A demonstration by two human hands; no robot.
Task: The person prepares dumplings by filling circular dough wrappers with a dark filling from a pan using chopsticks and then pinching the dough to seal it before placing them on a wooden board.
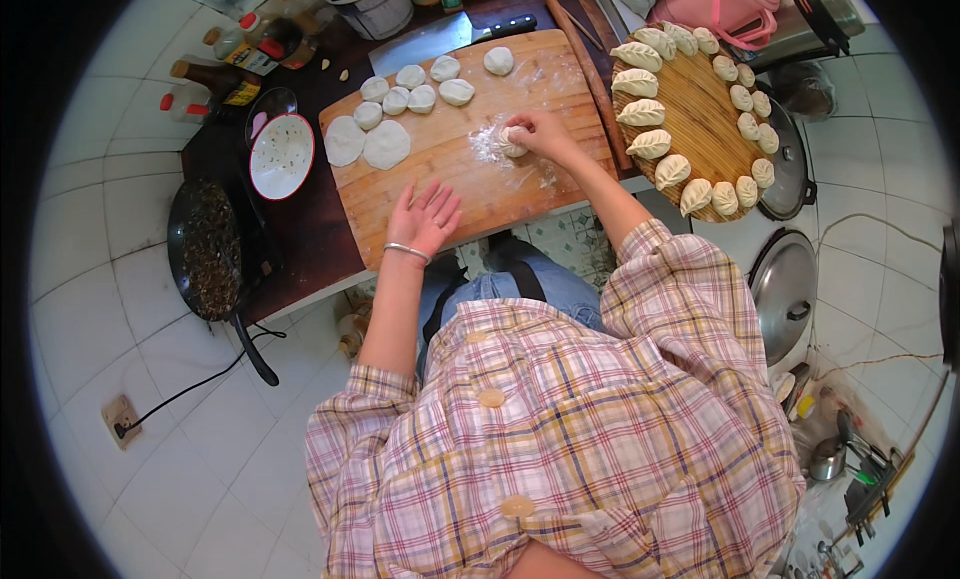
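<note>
My right hand point(534, 134) has its fingers on a pleated, filled dough bun point(512, 141), which sits in scattered flour on the wooden board point(480, 192). Palm up, my left hand point(426, 217) is over the board's near left edge, fingers apart and holding nothing. Two flat dough rounds point(387, 145) lie beyond it at the board's left. Several small flattened dough pieces point(421, 98) are behind them. To the right, pleated dumplings point(641, 113) ring a round wooden tray point(697, 117).
A rolling pin point(592, 83) lies along the board's right edge, a cleaver point(424, 44) behind it. Left are a red-rimmed white bowl point(281, 159), a pan of dark filling point(210, 249) and sauce bottles point(217, 80). Pot lids point(784, 297) stand at the right.
</note>
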